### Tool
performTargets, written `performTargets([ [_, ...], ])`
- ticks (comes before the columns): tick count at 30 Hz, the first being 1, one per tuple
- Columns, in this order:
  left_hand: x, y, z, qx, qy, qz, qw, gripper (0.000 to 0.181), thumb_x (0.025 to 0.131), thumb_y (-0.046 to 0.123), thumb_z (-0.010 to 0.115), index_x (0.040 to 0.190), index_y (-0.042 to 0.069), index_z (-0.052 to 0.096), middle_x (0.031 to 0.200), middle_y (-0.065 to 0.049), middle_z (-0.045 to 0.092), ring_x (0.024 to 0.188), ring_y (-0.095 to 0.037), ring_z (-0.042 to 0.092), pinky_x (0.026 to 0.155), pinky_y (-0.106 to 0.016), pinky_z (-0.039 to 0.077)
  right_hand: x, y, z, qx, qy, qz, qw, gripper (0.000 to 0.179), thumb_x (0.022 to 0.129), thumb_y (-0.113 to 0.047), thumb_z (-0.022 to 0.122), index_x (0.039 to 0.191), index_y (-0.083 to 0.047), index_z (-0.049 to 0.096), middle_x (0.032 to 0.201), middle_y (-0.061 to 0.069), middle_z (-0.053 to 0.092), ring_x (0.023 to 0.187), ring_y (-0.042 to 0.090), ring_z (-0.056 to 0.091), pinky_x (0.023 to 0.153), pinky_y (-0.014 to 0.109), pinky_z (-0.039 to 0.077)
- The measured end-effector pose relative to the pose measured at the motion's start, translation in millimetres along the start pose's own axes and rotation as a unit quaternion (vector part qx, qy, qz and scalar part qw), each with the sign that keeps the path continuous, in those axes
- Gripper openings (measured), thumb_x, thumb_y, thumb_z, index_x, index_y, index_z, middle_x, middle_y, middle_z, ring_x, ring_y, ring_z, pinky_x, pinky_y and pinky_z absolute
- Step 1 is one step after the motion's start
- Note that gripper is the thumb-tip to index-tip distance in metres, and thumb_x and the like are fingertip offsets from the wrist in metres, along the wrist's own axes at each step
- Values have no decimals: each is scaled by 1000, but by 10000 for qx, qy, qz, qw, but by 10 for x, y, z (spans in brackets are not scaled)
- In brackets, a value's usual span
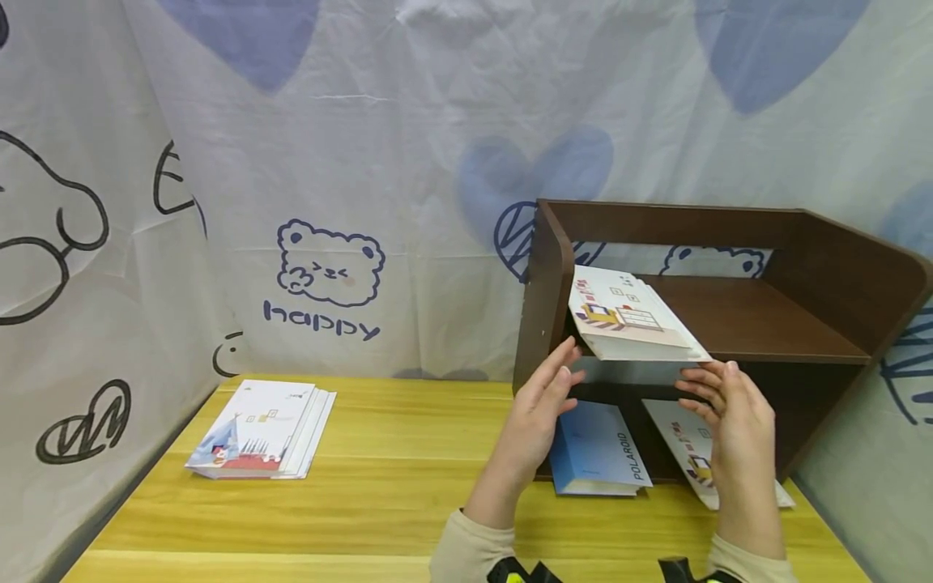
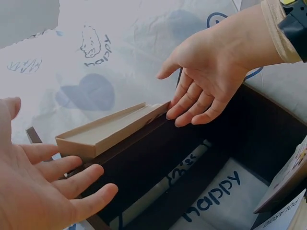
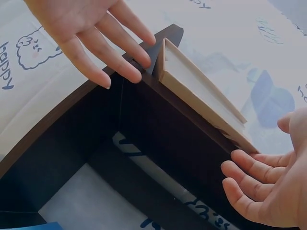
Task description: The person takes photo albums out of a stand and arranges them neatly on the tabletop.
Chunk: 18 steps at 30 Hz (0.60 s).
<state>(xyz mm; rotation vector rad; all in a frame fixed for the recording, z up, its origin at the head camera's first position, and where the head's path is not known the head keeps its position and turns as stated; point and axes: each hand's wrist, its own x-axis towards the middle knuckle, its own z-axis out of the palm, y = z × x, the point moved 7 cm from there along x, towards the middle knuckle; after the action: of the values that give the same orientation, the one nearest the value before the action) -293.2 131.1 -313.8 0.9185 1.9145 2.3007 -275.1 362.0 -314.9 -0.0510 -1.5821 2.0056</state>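
Note:
A white book (image 1: 630, 316) with an illustrated cover lies on the upper shelf of a dark brown shelf unit (image 1: 743, 312), its near end jutting past the shelf's front edge. My left hand (image 1: 535, 409) is beside the book's near left corner, fingers spread and fairly straight. At the opposite near corner is my right hand (image 1: 739, 429), its fingertips at the cover's edge and its fingers loosely bent. Both wrist views show the book (image 3: 204, 98) from its near edge, between the left hand (image 2: 43, 182) and the right hand (image 3: 271, 182). Neither hand is wrapped round it.
Under the upper shelf lie a blue book (image 1: 601, 449) marked POLAROID and another white illustrated book (image 1: 685, 441), partly behind the right hand. A stack of white books (image 1: 262, 429) sits on the left of the wooden table (image 1: 408, 453). Printed cloth (image 1: 408, 162) hangs behind.

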Motion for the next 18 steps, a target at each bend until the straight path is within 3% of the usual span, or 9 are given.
performTargets([
  [7,-1,3,77,-185,-499,97,9985,56,103,50,35,154,31,23,159,3,31,139,-23,44,110,-45,42,-4,-14,12,397,-138,31,9991,37,103,-34,46,114,-1,58,94,3,71,81,15,68,68,24,58],
  [11,-5,10,78,-306,-554,106,9979,59,102,53,36,154,30,23,159,3,32,139,-25,44,110,-44,42,-3,-24,11,617,-184,46,9979,36,103,-33,46,113,-1,59,92,4,72,80,16,69,68,24,58],
  [18,-19,27,68,-414,-482,97,9979,49,105,42,35,151,26,33,153,-1,43,134,-25,49,108,-43,44,8,-22,-29,1289,-186,90,9914,34,101,-31,50,108,0,60,88,7,71,79,19,70,67,28,58],
])
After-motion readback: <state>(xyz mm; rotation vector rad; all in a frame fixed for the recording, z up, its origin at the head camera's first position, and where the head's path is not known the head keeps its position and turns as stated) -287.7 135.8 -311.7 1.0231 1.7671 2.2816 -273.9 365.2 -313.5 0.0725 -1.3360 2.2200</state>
